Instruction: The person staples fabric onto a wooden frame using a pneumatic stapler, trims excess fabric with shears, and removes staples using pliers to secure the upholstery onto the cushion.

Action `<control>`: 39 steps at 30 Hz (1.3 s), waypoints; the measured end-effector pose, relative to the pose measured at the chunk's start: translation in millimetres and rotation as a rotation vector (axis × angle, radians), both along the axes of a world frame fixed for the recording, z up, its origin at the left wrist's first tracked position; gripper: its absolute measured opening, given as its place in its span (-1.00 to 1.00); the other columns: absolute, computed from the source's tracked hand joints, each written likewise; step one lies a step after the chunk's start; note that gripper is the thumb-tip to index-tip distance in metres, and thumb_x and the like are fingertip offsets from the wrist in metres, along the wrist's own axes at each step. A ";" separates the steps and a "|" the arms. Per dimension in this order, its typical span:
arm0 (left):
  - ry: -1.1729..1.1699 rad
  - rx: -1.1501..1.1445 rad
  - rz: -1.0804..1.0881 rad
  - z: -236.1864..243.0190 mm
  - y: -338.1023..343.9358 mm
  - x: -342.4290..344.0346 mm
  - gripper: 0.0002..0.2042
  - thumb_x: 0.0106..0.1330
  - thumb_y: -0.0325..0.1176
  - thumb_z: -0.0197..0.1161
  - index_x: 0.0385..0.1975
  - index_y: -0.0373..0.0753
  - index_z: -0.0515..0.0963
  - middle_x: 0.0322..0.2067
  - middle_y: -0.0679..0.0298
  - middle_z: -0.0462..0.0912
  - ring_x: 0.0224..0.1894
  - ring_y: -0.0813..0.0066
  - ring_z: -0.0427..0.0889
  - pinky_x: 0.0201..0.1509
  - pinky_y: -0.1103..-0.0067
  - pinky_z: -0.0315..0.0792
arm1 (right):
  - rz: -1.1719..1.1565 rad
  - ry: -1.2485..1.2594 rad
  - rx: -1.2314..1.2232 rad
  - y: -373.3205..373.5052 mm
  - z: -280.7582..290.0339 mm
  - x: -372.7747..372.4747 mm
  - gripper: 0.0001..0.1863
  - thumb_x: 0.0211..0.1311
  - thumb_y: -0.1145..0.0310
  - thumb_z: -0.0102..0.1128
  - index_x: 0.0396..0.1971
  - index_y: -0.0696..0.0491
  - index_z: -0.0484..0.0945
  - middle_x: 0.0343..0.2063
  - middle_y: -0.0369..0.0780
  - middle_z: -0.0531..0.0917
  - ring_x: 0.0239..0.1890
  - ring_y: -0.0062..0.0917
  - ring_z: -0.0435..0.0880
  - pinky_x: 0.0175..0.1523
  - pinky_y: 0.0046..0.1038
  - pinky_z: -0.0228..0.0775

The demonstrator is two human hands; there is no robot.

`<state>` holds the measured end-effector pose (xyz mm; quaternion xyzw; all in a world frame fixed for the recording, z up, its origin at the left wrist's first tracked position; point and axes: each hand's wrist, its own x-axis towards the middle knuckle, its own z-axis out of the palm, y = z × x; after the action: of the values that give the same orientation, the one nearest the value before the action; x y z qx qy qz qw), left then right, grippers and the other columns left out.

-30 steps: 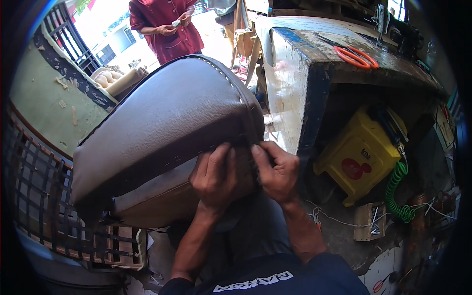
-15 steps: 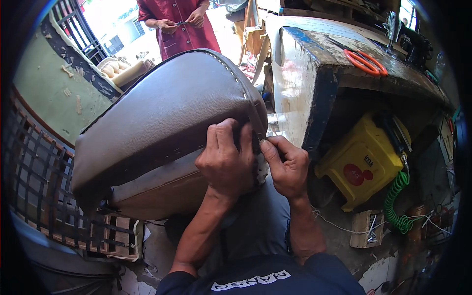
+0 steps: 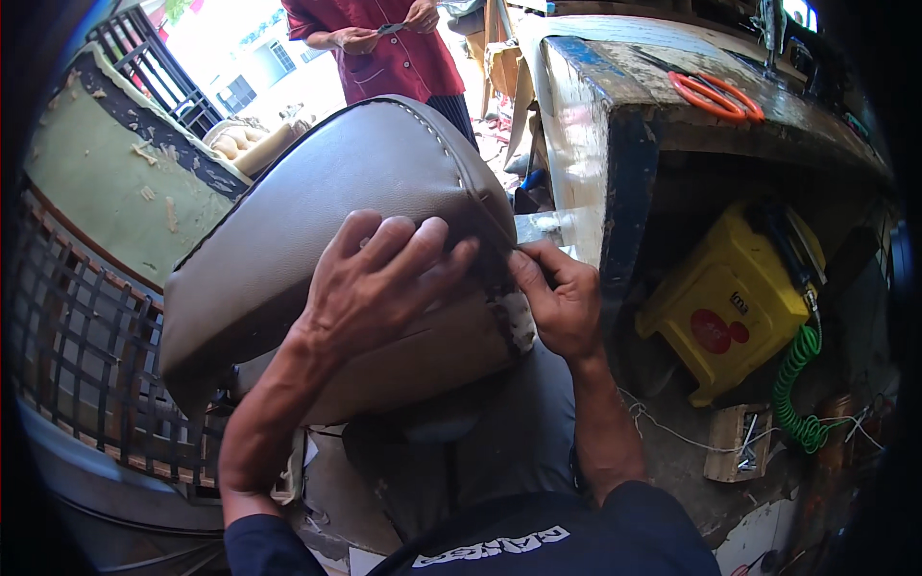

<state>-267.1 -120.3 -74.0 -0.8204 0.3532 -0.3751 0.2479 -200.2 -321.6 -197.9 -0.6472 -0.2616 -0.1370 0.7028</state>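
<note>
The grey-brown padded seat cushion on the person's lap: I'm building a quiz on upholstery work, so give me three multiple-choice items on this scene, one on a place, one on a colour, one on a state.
1. Where do the orange-handled scissors lie?
A. on the worn wooden workbench
B. on the floor
C. on the cushion

2. What colour is the boxy plastic machine under the bench?
A. green
B. yellow
C. white

3. How is the left hand placed?
A. lifted off the cushion
B. closed around the scissors
C. spread flat on the cushion

Answers:
1 A: the orange-handled scissors rest on the worn wooden workbench top.
2 B: the boxy plastic machine is yellow with a red mark.
3 C: the left hand presses fingers-spread on the grey-brown padded seat cushion, while the right hand pinches its edge.
</note>
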 end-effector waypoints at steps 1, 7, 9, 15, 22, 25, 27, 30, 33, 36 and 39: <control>0.034 0.045 0.012 5.3 -1.2 0.1 -0.57 0.18 -0.27 0.29 0.10 -0.06 0.64 -0.17 0.34 0.50 -0.19 0.48 0.52 -0.07 0.45 0.37 | 0.026 0.001 0.042 3.0 -2.2 2.3 -0.74 0.46 0.25 0.28 -0.22 0.17 0.71 -0.58 -0.21 0.70 -0.50 -0.67 0.64 -0.37 -0.46 0.44; 0.080 0.176 0.075 9.6 -9.0 -0.3 -0.60 0.24 -0.32 0.26 0.12 -0.11 0.64 -0.15 0.32 0.48 -0.16 0.47 0.51 0.00 0.40 0.39 | 0.054 0.053 0.090 12.1 -4.4 -3.0 -0.75 0.48 0.26 0.27 -0.21 0.17 0.70 -0.56 -0.23 0.71 -0.48 -0.69 0.63 -0.36 -0.49 0.44; 0.067 0.204 0.070 7.2 -7.6 0.5 -0.58 0.23 -0.32 0.26 0.12 -0.16 0.63 -0.16 0.32 0.49 -0.17 0.47 0.52 0.00 0.39 0.39 | 0.059 0.061 0.094 13.5 -6.2 -5.4 -0.75 0.49 0.26 0.27 -0.21 0.17 0.70 -0.56 -0.24 0.71 -0.48 -0.69 0.63 -0.36 -0.50 0.45; 0.026 0.233 0.022 14.1 2.1 3.0 -0.61 0.21 -0.33 0.25 0.06 -0.21 0.64 -0.24 0.32 0.49 -0.21 0.48 0.52 -0.01 0.38 0.41 | 0.044 0.051 0.068 13.2 0.6 -7.5 -0.75 0.50 0.26 0.25 -0.21 0.17 0.69 -0.57 -0.25 0.70 -0.49 -0.69 0.62 -0.36 -0.50 0.44; 0.240 0.049 0.085 19.0 -32.3 20.6 -0.83 0.09 -0.35 0.32 -0.32 -0.17 0.58 -0.33 0.31 0.47 -0.14 0.41 0.54 -0.03 0.38 0.37 | 0.030 0.063 0.079 19.0 -3.5 -1.9 -0.76 0.50 0.26 0.23 -0.24 0.16 0.66 -0.58 -0.24 0.69 -0.51 -0.66 0.61 -0.38 -0.47 0.43; 0.258 0.037 0.096 12.2 -34.1 20.9 -0.84 0.09 -0.34 0.33 -0.34 -0.17 0.56 -0.31 0.30 0.46 -0.11 0.37 0.52 0.00 0.33 0.35 | -0.015 0.045 0.036 19.3 2.1 -14.0 -0.78 0.48 0.29 0.23 -0.28 0.15 0.64 -0.59 -0.17 0.67 -0.54 -0.55 0.65 -0.39 -0.39 0.43; 0.273 0.034 0.088 13.6 -33.4 19.1 -0.84 0.11 -0.34 0.32 -0.33 -0.17 0.56 -0.29 0.29 0.45 -0.10 0.35 0.50 0.02 0.31 0.33 | -0.057 0.033 0.027 21.4 2.0 -14.8 -0.80 0.47 0.31 0.23 -0.30 0.13 0.62 -0.59 -0.10 0.65 -0.55 -0.42 0.68 -0.39 -0.34 0.43; 0.343 0.023 0.038 20.7 -25.1 21.4 -0.84 0.13 -0.32 0.31 -0.33 -0.17 0.56 -0.28 0.27 0.43 -0.09 0.31 0.44 0.07 0.27 0.29 | -0.107 -0.015 0.010 22.8 7.9 -22.0 -0.82 0.46 0.33 0.23 -0.32 0.13 0.61 -0.57 -0.04 0.64 -0.53 -0.25 0.71 -0.39 -0.27 0.44; 0.411 0.049 0.007 19.3 -21.4 27.9 -0.85 0.15 -0.31 0.29 -0.34 -0.18 0.56 -0.29 0.27 0.41 -0.09 0.28 0.39 0.11 0.26 0.25 | -0.130 -0.074 0.000 28.8 2.1 -20.9 -0.84 0.44 0.37 0.23 -0.33 0.13 0.59 -0.54 -0.01 0.64 -0.48 -0.11 0.72 -0.37 -0.23 0.46; 0.462 0.050 -0.012 20.9 -17.8 32.8 -0.84 0.14 -0.28 0.32 -0.35 -0.18 0.57 -0.29 0.27 0.40 -0.10 0.29 0.37 0.13 0.25 0.22 | -0.118 -0.035 0.012 34.7 2.6 -22.1 -0.86 0.44 0.39 0.22 -0.32 0.13 0.58 -0.52 -0.01 0.64 -0.46 -0.05 0.71 -0.36 -0.21 0.46; 0.398 0.074 -0.022 16.9 -15.8 34.7 -0.84 0.12 -0.28 0.34 -0.38 -0.17 0.58 -0.29 0.28 0.40 -0.10 0.29 0.37 0.14 0.24 0.21 | -0.190 -0.108 0.020 39.3 -0.7 -20.4 -0.87 0.44 0.41 0.20 -0.32 0.13 0.57 -0.52 -0.01 0.64 -0.45 -0.03 0.71 -0.35 -0.20 0.46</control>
<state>-232.4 -136.1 -57.0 -0.8649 0.4176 -0.1950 0.1989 -220.7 -282.3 -198.6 -0.6538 -0.2353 -0.2401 0.6779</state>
